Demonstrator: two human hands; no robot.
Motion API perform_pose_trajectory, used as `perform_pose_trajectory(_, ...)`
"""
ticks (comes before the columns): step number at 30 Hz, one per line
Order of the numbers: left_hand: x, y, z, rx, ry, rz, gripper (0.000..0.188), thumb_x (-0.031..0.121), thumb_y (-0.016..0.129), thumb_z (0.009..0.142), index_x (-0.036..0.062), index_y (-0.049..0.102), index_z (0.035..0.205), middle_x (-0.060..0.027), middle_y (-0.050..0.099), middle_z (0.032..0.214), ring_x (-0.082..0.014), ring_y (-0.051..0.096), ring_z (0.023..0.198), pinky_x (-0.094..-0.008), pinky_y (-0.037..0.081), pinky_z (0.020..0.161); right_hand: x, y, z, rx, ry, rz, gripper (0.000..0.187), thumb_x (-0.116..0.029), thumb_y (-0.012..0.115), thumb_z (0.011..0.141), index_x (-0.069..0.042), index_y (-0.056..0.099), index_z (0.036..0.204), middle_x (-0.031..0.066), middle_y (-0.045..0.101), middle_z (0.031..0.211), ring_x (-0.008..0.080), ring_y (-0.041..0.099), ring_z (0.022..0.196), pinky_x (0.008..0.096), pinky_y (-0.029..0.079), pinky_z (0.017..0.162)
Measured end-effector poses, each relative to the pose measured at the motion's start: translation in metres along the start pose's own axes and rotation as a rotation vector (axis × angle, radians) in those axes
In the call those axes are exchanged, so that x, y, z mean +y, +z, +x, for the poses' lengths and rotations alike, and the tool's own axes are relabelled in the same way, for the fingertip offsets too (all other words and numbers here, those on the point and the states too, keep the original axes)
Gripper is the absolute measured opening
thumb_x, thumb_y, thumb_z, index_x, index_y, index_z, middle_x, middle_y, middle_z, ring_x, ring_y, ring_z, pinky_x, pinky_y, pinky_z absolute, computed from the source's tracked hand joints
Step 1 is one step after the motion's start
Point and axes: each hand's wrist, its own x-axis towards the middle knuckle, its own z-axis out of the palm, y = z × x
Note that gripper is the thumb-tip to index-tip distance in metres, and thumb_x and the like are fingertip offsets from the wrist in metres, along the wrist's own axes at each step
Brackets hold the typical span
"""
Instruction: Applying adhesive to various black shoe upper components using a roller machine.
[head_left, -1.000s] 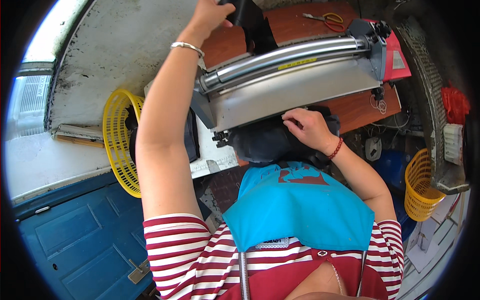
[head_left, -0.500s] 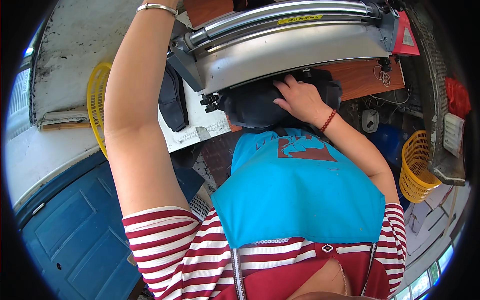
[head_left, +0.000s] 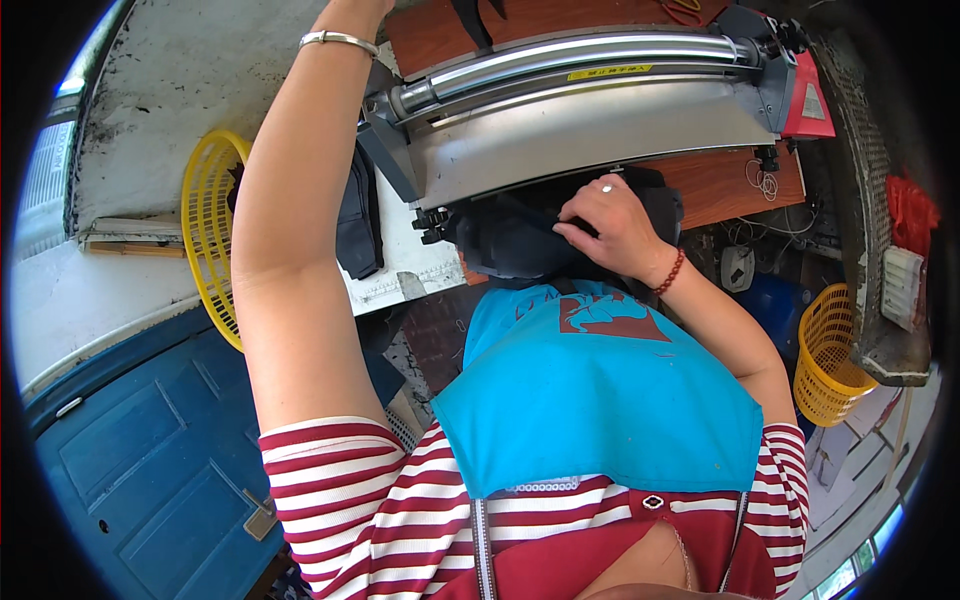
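Head view: black material (head_left: pixel 510 240), near side of roller machine (head_left: pixel 595 120), is overlapped by curled right hand (head_left: pixel 610 225), left hand out of frame, neither grip can be told; material might be dislodged if bumped.

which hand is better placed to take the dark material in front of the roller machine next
Right, probably: the right hand is at the dark material, while the left arm extends past the roller machine, its hand cut off by the top edge.
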Motion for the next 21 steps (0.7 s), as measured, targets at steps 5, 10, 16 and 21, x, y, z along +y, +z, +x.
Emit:
perform_pose_trajectory(5,-0.023,0.014,-0.005,0.125,0.551,0.334,0.036,-0.009,0.047,0.084,-0.0016,0.080,0.096,-0.0246,0.076,0.091,-0.0306,0.075,0.082,-0.0371,0.060,0.074,-0.003,-0.036,0.005,0.185,0.513,0.594,0.018,-0.013,0.074,0.094,0.002,0.068,0.102,0.0026,0.072,0.089,0.0050,0.063,0.082,0.0220,0.050,0.073)
perform_pose_trajectory(10,-0.072,0.059,-0.049,-0.382,0.324,0.571,0.031,0.027,0.061,0.087,-0.0015,0.070,0.079,-0.0242,0.066,0.076,-0.0346,0.059,0.063,-0.0455,0.051,0.070,0.020,-0.041,0.023,0.247,0.728,0.652,0.021,-0.015,0.072,0.096,0.002,0.066,0.107,0.0066,0.073,0.089,0.0055,0.063,0.081,0.0233,0.050,0.072)
perform_pose_trajectory(16,-0.078,0.088,-0.053,-0.596,0.020,0.699,0.051,0.044,0.054,0.091,-0.0024,0.075,0.089,-0.0258,0.072,0.095,-0.0363,0.066,0.083,-0.0430,0.051,0.084,0.043,-0.038,0.064,0.192,0.750,0.374,0.018,-0.015,0.074,0.092,-0.002,0.063,0.098,0.0056,0.069,0.080,0.0110,0.063,0.072,0.0280,0.050,0.066)
perform_pose_trajectory(21,-0.073,0.089,-0.038,-0.742,-0.111,0.617,0.049,0.048,0.060,0.091,0.0023,0.078,0.099,-0.0149,0.075,0.096,-0.0215,0.068,0.087,-0.0353,0.051,0.080,0.052,-0.054,0.064,0.155,0.693,0.115,0.018,-0.015,0.076,0.089,-0.005,0.064,0.097,0.0075,0.068,0.074,0.0227,0.066,0.067,0.0354,0.052,0.064)
